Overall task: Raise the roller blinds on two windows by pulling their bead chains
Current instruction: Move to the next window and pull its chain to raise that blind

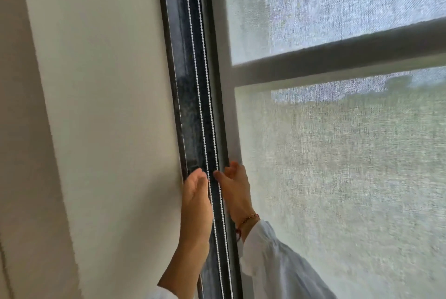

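Observation:
Two white bead chain (202, 115) strands hang side by side down the dark window frame (183, 95). My left hand (196, 202) is raised beside the left strand, fingers straight and together, its edge touching the beads. My right hand (235, 190) is just right of the right strand, thumb and fingers spread apart, with the thumb tip against that strand. The strand runs on down across the base of the thumb. Neither hand plainly closes on the chain. The translucent grey roller blind (350, 178) hangs over the window on the right and covers all the glass in view.
A plain white wall (101, 105) fills the left side, up to the frame. A horizontal window bar (337, 57) shows as a dark band through the blind fabric. My right wrist wears a beaded bracelet (248, 220) above a white sleeve (277, 262).

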Demonstrator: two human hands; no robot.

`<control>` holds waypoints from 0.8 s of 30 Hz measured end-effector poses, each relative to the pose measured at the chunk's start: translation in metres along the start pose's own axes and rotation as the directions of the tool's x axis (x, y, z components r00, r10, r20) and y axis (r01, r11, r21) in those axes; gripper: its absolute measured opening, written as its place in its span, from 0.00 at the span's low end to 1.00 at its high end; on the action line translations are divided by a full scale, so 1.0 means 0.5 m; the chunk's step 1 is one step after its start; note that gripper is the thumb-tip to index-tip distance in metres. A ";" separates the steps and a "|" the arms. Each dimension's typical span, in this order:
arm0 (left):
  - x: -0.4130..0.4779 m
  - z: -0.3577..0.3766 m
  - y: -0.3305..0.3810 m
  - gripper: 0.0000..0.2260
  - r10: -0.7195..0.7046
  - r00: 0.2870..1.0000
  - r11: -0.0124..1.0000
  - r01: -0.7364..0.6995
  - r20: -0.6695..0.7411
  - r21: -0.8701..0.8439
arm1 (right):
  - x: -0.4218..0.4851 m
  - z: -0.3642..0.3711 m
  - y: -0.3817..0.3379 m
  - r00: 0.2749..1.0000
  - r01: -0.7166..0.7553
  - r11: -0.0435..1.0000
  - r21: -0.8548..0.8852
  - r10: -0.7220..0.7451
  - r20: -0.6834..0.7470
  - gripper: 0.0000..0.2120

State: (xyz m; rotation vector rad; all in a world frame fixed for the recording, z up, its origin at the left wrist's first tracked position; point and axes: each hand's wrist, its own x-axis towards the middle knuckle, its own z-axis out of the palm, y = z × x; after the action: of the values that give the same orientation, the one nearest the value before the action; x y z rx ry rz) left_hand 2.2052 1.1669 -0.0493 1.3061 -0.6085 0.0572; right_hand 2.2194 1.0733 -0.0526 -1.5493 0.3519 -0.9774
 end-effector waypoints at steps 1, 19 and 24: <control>0.007 -0.005 -0.002 0.16 0.007 1.000 1.000 -0.007 0.008 -0.027 | 0.014 0.006 -0.001 1.000 -0.013 0.999 0.030 0.013 -0.005 0.21; 0.016 -0.002 0.097 0.10 0.196 0.928 0.963 -0.121 0.317 -0.242 | -0.197 -0.075 -0.079 0.866 0.273 0.959 -0.078 -0.280 -0.415 0.20; -0.062 -0.009 0.186 0.11 0.198 0.835 0.902 0.049 0.512 -0.429 | -0.300 -0.088 -0.127 0.842 0.296 0.947 -0.122 -0.319 -0.435 0.19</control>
State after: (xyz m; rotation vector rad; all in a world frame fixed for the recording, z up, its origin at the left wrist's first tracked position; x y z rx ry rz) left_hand 2.1460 1.2065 0.0181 0.8529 -1.0985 -0.3847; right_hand 2.0778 1.1648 -0.0541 -1.4383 0.4605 -1.6041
